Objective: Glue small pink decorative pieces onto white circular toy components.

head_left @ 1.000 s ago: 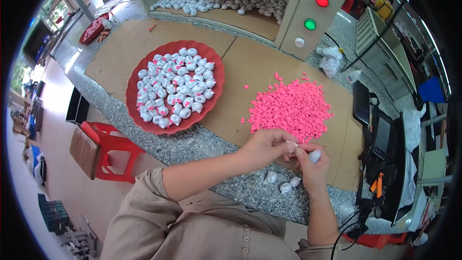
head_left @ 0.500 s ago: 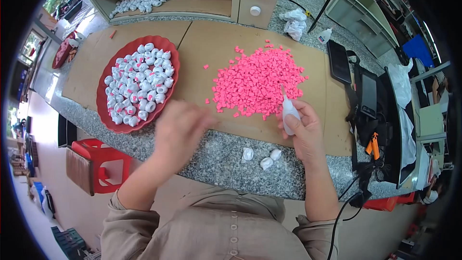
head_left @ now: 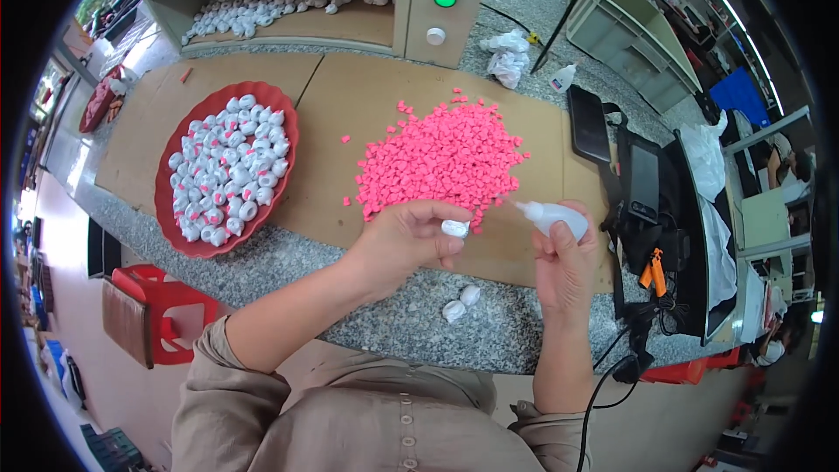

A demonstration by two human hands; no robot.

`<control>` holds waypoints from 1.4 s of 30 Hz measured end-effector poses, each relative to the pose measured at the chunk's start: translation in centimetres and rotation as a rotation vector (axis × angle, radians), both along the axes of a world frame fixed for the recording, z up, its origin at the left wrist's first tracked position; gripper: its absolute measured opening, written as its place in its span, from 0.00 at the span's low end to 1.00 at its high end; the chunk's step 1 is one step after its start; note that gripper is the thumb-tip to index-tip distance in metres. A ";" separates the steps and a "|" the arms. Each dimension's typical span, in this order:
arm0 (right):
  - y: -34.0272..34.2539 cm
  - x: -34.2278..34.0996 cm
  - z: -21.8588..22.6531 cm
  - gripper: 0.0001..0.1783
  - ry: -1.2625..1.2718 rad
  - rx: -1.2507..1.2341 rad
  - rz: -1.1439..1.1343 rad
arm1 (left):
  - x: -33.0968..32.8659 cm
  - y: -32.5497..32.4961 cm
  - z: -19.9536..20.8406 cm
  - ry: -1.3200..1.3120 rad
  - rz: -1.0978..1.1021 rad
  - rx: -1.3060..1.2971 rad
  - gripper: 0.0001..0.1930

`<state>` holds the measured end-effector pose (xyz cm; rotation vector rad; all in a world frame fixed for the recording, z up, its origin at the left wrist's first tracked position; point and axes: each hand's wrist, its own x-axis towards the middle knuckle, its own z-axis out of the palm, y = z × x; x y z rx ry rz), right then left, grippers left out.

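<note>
Between the thumb and fingers of my left hand [head_left: 406, 240] is a small white rounded piece [head_left: 454, 228], held just in front of the pink heap. My right hand [head_left: 564, 258] is wrapped round a white squeeze bottle [head_left: 557, 218], tilted so its thin nozzle points left toward that piece; nozzle and piece are apart. The heap of small pink pieces [head_left: 441, 157] lies on the cardboard beyond both hands. Two more white pieces [head_left: 461, 303] rest on the granite edge below. At left, a red scalloped tray [head_left: 163, 192] holds many white pieces, several with pink bits on them.
A cardboard sheet [head_left: 328, 105] covers much of the granite tabletop [head_left: 367, 332]. Behind it stands a box-like machine [head_left: 428, 13] with lit buttons and white pieces inside. A phone [head_left: 590, 122], a black bag [head_left: 655, 183] and a grey crate [head_left: 634, 44] are at right. A red stool [head_left: 175, 315] stands at lower left.
My left hand has moved right from beside the tray and picked up one white piece from the granite edge. The bottle in my right hand has tipped from upright to pointing left.
</note>
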<state>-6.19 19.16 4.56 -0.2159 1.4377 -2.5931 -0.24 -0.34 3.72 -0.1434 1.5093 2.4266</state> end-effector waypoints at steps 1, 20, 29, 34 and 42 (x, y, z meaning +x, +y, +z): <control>0.0 0.3 0.3 0.11 -0.008 -0.016 -0.001 | 0.0 0.5 0.3 -0.038 0.012 0.014 0.12; -1.1 1.9 -0.7 0.16 0.468 0.432 -0.110 | -0.2 0.1 -3.5 -0.024 0.069 0.345 0.12; -1.6 2.1 -1.1 0.13 0.486 0.434 -0.131 | 0.0 0.3 -3.6 -0.026 0.039 0.297 0.11; -1.2 1.8 -1.4 0.14 0.522 0.476 -0.148 | 0.0 0.4 -3.6 -0.012 0.029 0.299 0.10; -1.3 1.9 -1.3 0.14 0.515 0.486 -0.153 | 0.0 0.3 -3.7 -0.014 0.027 0.307 0.10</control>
